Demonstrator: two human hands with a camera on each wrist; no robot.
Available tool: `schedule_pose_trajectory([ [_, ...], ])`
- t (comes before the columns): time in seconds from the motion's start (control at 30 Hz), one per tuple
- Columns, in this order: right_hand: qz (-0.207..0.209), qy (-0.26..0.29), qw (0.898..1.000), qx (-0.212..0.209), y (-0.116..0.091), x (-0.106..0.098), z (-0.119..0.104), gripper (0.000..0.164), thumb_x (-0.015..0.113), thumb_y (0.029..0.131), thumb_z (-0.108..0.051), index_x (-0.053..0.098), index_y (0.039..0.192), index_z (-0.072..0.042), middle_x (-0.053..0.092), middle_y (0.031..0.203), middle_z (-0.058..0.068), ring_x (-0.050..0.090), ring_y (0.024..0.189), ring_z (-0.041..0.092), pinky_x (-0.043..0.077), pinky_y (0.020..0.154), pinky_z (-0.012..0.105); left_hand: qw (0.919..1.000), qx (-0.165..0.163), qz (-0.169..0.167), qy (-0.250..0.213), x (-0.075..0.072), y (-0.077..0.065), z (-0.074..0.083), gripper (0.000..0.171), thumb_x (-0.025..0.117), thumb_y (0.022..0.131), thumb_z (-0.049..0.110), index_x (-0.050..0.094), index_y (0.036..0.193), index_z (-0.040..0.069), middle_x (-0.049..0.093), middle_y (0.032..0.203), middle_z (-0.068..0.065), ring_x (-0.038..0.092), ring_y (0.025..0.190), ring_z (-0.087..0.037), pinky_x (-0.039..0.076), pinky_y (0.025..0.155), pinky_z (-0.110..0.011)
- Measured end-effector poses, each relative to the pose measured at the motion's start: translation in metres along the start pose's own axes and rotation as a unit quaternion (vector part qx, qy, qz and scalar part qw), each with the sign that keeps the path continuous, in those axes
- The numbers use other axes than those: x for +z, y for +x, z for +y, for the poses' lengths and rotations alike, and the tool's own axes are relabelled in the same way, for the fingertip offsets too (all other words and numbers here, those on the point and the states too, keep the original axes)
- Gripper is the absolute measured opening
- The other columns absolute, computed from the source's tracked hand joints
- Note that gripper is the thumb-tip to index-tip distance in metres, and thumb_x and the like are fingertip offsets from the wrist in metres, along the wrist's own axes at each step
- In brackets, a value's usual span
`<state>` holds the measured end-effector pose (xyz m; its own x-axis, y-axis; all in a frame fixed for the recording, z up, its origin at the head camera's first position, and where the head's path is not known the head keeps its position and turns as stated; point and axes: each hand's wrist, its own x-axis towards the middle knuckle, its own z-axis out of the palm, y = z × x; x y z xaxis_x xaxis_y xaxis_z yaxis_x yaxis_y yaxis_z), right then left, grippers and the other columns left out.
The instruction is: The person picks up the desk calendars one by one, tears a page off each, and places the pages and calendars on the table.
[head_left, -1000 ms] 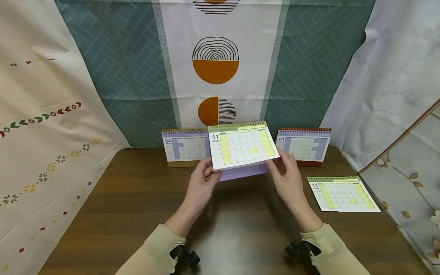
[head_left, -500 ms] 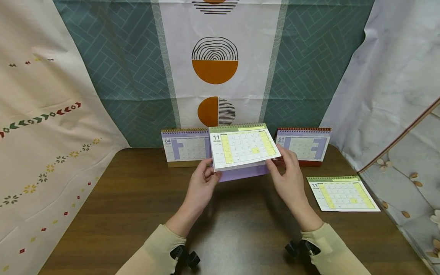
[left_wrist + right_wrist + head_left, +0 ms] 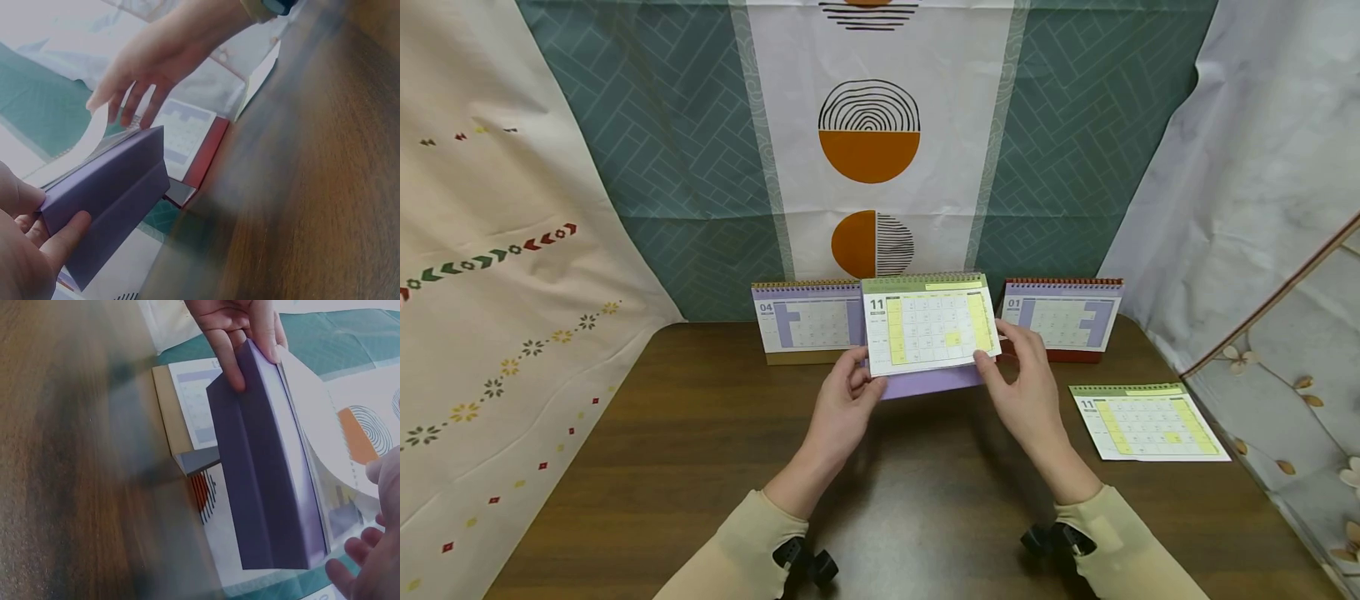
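A desk calendar [image 3: 931, 285] with a purple stand [image 3: 934, 382] is held up over the table, showing a green and yellow page marked 11. My left hand [image 3: 844, 400] grips its lower left corner; in the left wrist view, the thumb is on the pages and a finger lies against the purple stand [image 3: 115, 203]. My right hand [image 3: 1024, 396] pinches the front page [image 3: 928, 329] at its lower right edge. That page [image 3: 81, 147] bows away from the sheets behind it in the left wrist view.
Behind stand two more desk calendars, one with a tan base [image 3: 805, 321] marked 04, another with a red base [image 3: 1060, 321] marked 01. A loose page [image 3: 1150, 423] marked 11 with a green top strip lies on the brown table [image 3: 700, 467] at right. Patterned cloths hang around.
The front page's right corner has come left and down, so the page looks less skewed. The calendar's top edge has dipped slightly; both hands keep their places with only small shifts.
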<state>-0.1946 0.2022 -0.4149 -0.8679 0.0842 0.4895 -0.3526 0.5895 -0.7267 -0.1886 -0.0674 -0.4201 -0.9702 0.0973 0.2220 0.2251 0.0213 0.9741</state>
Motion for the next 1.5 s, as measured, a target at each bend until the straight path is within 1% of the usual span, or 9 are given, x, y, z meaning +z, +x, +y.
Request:
schedule_pose_trajectory([
  [0.13,0.003,0.009,1.0,-0.004,0.001,0.001,-0.002,0.065,0.08,0.104,-0.024,0.052,0.162,-0.011,0.05,0.157,0.014,0.055,0.136,0.034,0.049,0.11,0.059,1.0,0.0,0.002,0.001,0.001,0.0,0.0,0.045,0.065,0.106,-0.009,0.055,0.149,0.0,0.079,0.116,-0.018,0.068,0.093,-0.019,0.059,0.083,-0.033],
  [0.37,0.027,-0.019,0.999,-0.04,0.002,-0.001,-0.003,0.073,0.089,0.096,-0.014,0.056,0.161,-0.014,0.052,0.156,0.014,0.055,0.137,0.035,0.049,0.109,0.056,1.0,0.002,0.005,-0.004,0.0,-0.001,0.001,0.044,0.065,0.106,-0.009,0.055,0.148,0.0,0.079,0.114,-0.018,0.067,0.091,-0.018,0.056,0.079,-0.025],
  [0.57,0.039,0.003,0.997,-0.072,0.007,-0.006,-0.005,0.061,0.09,0.093,-0.006,0.066,0.15,-0.007,0.055,0.152,0.013,0.065,0.126,0.031,0.053,0.109,0.029,0.9999,0.011,0.001,-0.001,0.0,-0.001,-0.001,0.042,0.064,0.106,-0.01,0.056,0.146,-0.002,0.079,0.11,-0.019,0.065,0.086,-0.016,0.054,0.075,-0.026],
  [0.67,0.02,-0.008,0.995,-0.095,0.01,-0.008,-0.006,0.064,0.093,0.089,-0.006,0.068,0.148,-0.006,0.053,0.156,0.013,0.059,0.138,0.032,0.052,0.113,0.038,0.9999,0.013,-0.001,-0.001,0.001,-0.001,-0.001,0.042,0.064,0.106,-0.01,0.056,0.146,-0.002,0.078,0.109,-0.021,0.064,0.085,-0.017,0.053,0.074,-0.026],
  [0.8,-0.01,-0.105,0.983,-0.149,0.01,-0.008,-0.003,0.08,0.102,0.079,-0.013,0.066,0.151,-0.01,0.047,0.164,0.016,0.039,0.151,0.04,0.045,0.114,0.062,0.9999,0.014,-0.001,-0.005,0.002,-0.002,0.001,0.041,0.063,0.106,-0.01,0.056,0.147,-0.003,0.079,0.112,-0.022,0.065,0.087,-0.018,0.054,0.075,-0.024],
  [0.87,-0.028,-0.138,0.975,-0.17,0.009,-0.007,0.001,0.086,0.104,0.076,-0.017,0.065,0.152,-0.012,0.044,0.165,0.017,0.036,0.152,0.043,0.043,0.114,0.066,0.9999,0.012,0.002,-0.006,0.002,-0.002,0.001,0.041,0.064,0.106,-0.01,0.056,0.146,-0.003,0.078,0.113,-0.022,0.066,0.089,-0.019,0.055,0.077,-0.024],
  [0.97,-0.044,-0.156,0.97,-0.183,0.01,-0.005,0.004,0.089,0.104,0.076,-0.02,0.063,0.154,-0.014,0.042,0.166,0.019,0.034,0.154,0.044,0.039,0.118,0.066,0.9999,0.003,0.011,-0.007,0.002,-0.002,0.001,0.041,0.064,0.106,-0.009,0.057,0.146,-0.002,0.078,0.116,-0.022,0.068,0.092,-0.019,0.056,0.08,-0.024],
  [1.13,-0.049,-0.158,0.969,-0.181,0.013,-0.003,0.007,0.087,0.104,0.077,-0.018,0.064,0.154,-0.013,0.044,0.165,0.019,0.035,0.154,0.043,0.035,0.121,0.066,0.9998,-0.002,0.018,-0.006,0.001,-0.002,0.0,0.038,0.063,0.107,-0.008,0.058,0.145,-0.002,0.078,0.114,-0.021,0.067,0.09,-0.019,0.055,0.08,-0.026],
  [1.5,-0.024,-0.17,0.96,-0.223,0.022,0.001,0.011,0.073,0.101,0.08,-0.017,0.07,0.145,-0.009,0.055,0.156,0.019,0.048,0.143,0.043,0.043,0.115,0.06,0.9998,0.002,0.018,-0.008,0.002,-0.002,0.0,0.037,0.063,0.107,-0.009,0.058,0.143,-0.001,0.077,0.108,-0.019,0.064,0.084,-0.017,0.054,0.076,-0.026],
])
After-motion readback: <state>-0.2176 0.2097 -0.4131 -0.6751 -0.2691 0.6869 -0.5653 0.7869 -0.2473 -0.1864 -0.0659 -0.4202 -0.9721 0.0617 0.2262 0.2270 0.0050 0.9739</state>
